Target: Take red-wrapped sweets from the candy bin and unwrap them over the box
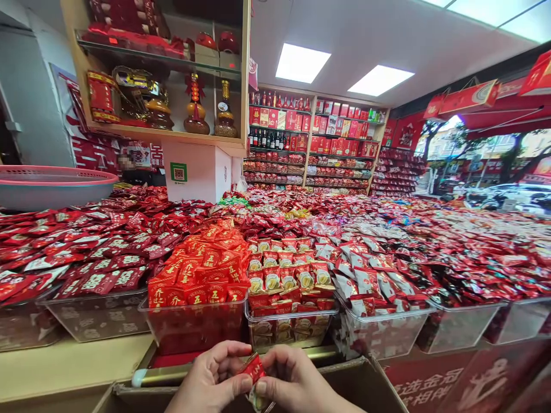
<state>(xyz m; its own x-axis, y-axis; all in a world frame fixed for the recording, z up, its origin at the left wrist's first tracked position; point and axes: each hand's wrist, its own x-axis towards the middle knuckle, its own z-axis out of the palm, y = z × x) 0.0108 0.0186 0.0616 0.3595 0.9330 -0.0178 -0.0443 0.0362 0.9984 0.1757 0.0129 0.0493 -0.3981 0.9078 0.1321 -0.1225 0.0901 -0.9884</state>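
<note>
Head view: two bare hands meet on one small red packet (253, 368) at the lower middle of the frame.
From where I stand, the left hand (215, 377) has its thumb and fingers closed on the packet's left side, and the right hand (293, 377) pinches its lower right, apparently over an open cardboard box (364, 383) at the bottom edge. Just beyond, a clear bin (293, 322) brims with similar-looking durian packets (287, 278). I'd judge the step in hand as close fingertip handling of this single packet; whether it's sealed, I can't tell. The next move seems to call for a steady pinch from both sides, lest the wrapper slip.
</note>
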